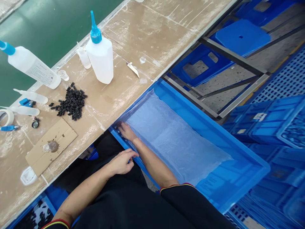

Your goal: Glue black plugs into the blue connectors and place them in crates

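Observation:
My right hand [128, 132] reaches into the near left corner of a blue tray [247, 165], fingers stretched out and somewhat apart. Under its fingertips lie small dark pieces [122, 137], too blurred to name. A translucent plastic sheet [171, 127] covers much of the tray floor beside that hand. My left hand [123, 161] hovers by the tray's near rim, its fingers curled together towards the thumb. Whatever it holds, if anything, is hidden. On the workbench [154, 28] sits a pile of small black parts [72, 101].
Two large bottles with blue nozzles, one upright [101, 60] and one tilted [33, 66], stand left on the bench. Nearby are a stained cardboard piece [52, 146], small squeeze bottles [33, 96] and a tape roll [8, 117]. Blue stools [240, 35] and stacked crates [269, 121] lie right.

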`<state>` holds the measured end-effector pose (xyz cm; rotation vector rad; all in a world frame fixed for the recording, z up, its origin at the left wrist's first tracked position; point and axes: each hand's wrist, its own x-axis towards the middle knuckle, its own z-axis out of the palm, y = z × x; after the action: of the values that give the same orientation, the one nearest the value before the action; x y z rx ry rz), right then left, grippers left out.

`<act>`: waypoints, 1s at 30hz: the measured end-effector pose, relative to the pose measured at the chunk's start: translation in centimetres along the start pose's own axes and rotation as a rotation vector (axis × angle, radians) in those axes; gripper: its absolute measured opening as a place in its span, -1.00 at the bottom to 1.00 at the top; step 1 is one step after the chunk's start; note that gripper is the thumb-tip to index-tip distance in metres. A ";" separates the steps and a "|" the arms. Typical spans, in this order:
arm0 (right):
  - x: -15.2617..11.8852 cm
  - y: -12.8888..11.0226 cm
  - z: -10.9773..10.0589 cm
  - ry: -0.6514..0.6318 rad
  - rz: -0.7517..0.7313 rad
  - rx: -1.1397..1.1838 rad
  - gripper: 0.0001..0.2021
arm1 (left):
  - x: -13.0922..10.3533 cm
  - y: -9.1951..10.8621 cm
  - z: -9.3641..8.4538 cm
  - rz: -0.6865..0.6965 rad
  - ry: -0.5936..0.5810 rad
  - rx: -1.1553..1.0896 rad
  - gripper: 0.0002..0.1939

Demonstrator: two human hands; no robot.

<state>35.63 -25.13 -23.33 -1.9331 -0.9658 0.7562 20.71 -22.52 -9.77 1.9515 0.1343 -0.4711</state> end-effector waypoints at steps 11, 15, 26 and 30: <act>-0.5 0.7 -1.2 -0.072 0.008 0.019 -0.63 | 0.0 0.0 0.1 0.004 -0.002 0.014 -0.53; -0.6 0.6 -1.0 -0.089 0.008 0.005 -0.59 | 0.0 0.0 0.0 0.004 -0.004 0.013 -0.54; -0.2 0.8 -1.2 -0.147 0.007 -0.042 -0.68 | 0.0 0.1 0.0 -0.005 -0.006 0.011 -0.54; -0.2 0.6 -1.2 -0.128 0.019 -0.036 -0.69 | 0.0 0.2 -0.1 -0.007 -0.010 0.014 -0.54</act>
<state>36.68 -25.97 -23.22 -1.9457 -1.0457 0.8876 20.75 -22.51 -9.61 1.9622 0.1315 -0.4872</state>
